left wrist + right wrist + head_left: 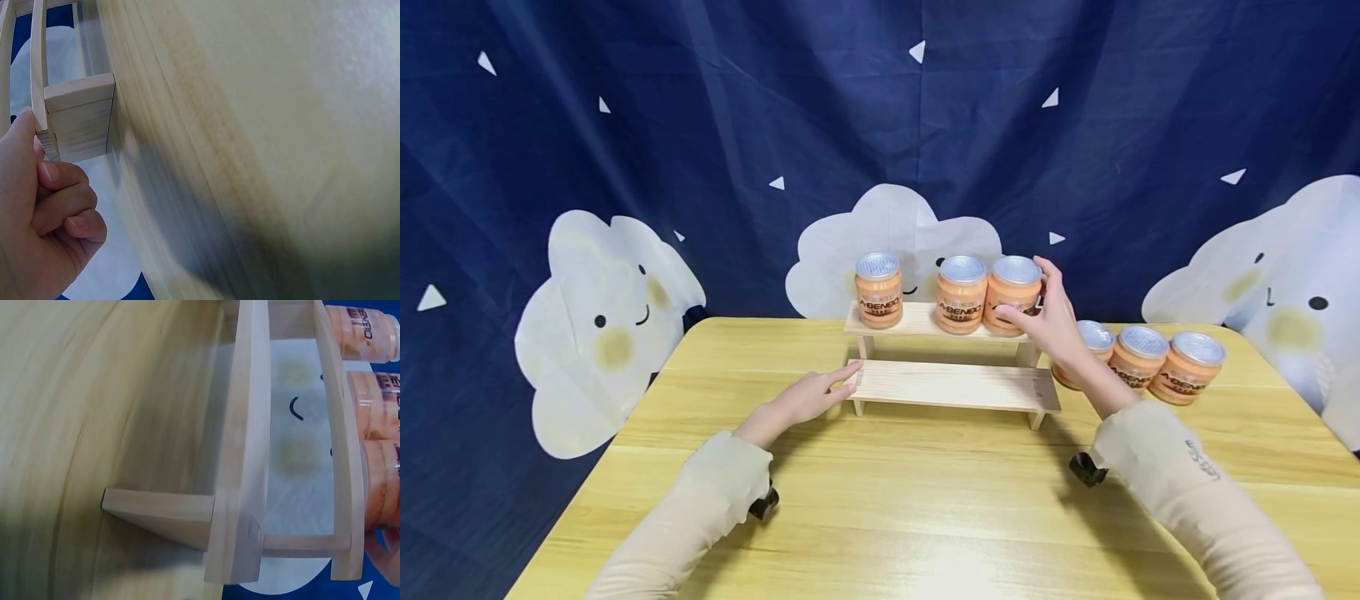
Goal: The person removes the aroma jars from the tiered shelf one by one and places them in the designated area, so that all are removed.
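- Jar (1009, 292), orange with a silver lid, sits between my right thumb and fingers at the right end of the upper shelf (919, 318); my right hand (1058, 321) is curled round it, thumb across the front.
- Just left of those fingers, close beside the jar I hold, stands a second jar (961, 293); farther left, past some bare board, a third jar (878, 293).
- Below my right fingers runs the lower shelf (955, 385) of the wooden stand (1028, 354).
- My left hand (805, 396) grips that shelf's left end, thumb against the board, the other fingers curled in.
- Right of my right fingers, three more jars (1138, 360) stand in a row, the nearest partly hidden by my arm.
- Beneath both hands spreads the wood-grained table (880, 483); beyond my fingers hangs a navy curtain (737, 100) with smiling white clouds (838, 250).
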`<act>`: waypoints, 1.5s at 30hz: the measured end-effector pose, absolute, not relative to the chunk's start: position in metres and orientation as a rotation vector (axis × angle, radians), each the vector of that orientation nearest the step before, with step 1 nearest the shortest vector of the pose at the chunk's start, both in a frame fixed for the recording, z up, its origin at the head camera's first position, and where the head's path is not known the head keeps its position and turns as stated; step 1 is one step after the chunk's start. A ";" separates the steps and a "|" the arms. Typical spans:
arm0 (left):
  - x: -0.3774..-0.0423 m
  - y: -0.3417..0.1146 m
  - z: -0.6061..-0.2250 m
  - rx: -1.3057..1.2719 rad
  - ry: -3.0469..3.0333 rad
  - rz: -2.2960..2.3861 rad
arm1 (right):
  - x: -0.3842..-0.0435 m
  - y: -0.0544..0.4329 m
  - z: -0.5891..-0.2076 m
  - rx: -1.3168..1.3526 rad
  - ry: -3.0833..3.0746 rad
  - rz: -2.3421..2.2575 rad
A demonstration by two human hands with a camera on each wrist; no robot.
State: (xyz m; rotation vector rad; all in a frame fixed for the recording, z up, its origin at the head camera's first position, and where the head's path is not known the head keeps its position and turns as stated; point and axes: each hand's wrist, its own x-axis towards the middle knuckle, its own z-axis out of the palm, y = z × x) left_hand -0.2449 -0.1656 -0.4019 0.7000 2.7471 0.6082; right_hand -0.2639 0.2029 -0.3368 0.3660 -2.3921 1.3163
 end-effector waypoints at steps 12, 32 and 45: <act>-0.244 -0.165 -0.401 0.706 2.750 0.620 | -0.252 0.210 -0.340 0.361 -2.325 1.294; -0.243 -0.163 -0.402 0.756 2.770 0.615 | -0.211 0.252 -0.348 0.227 -2.228 1.292; -0.243 -0.166 -0.402 0.738 2.773 0.622 | -0.183 0.280 -0.353 0.156 -2.325 1.199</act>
